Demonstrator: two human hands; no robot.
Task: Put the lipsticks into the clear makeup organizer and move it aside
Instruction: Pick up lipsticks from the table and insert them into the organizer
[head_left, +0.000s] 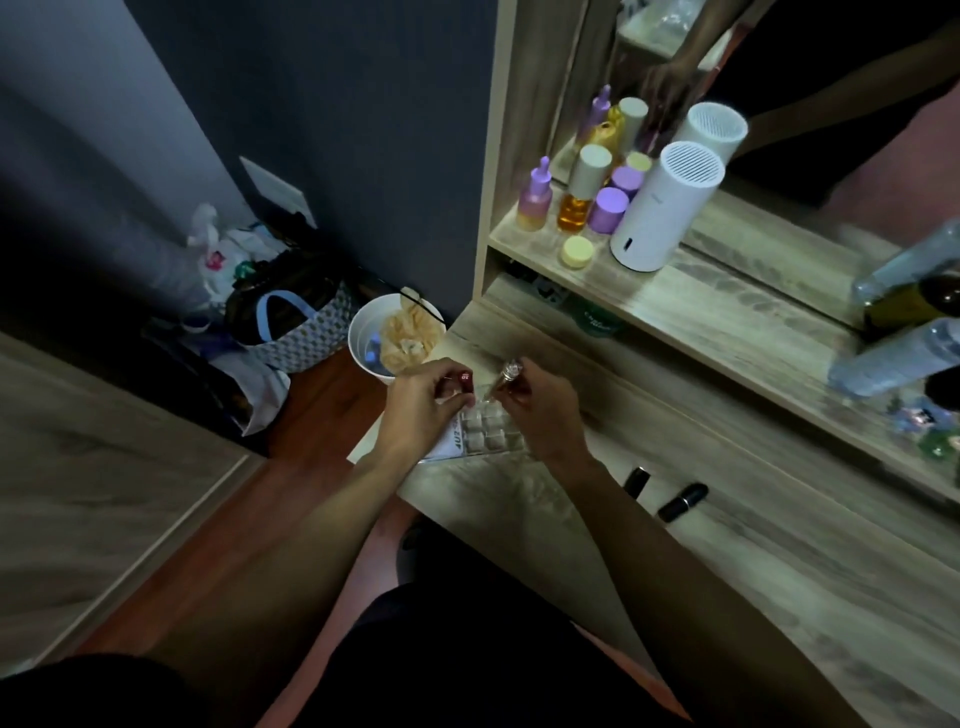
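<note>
Gripping lipsticks above the clear organizer (480, 428): left hand (423, 402) a red-capped one, right hand (540, 410) a gold one.

The clear makeup organizer (485, 428) sits on the dressing table (727, 545) at its left end, under both hands; the left hand (426, 402) is over its left side holding a lipstick (464, 380), the right hand (540, 410) over its right side holding another lipstick (506, 375). Two more lipsticks (682, 501) lie on the table to the right, near each other; behind, on the shelf (701, 312), bottles (576, 200) stand left of a humidifier (662, 208); a bin (395, 332) stands on the floor left of the table.
</note>
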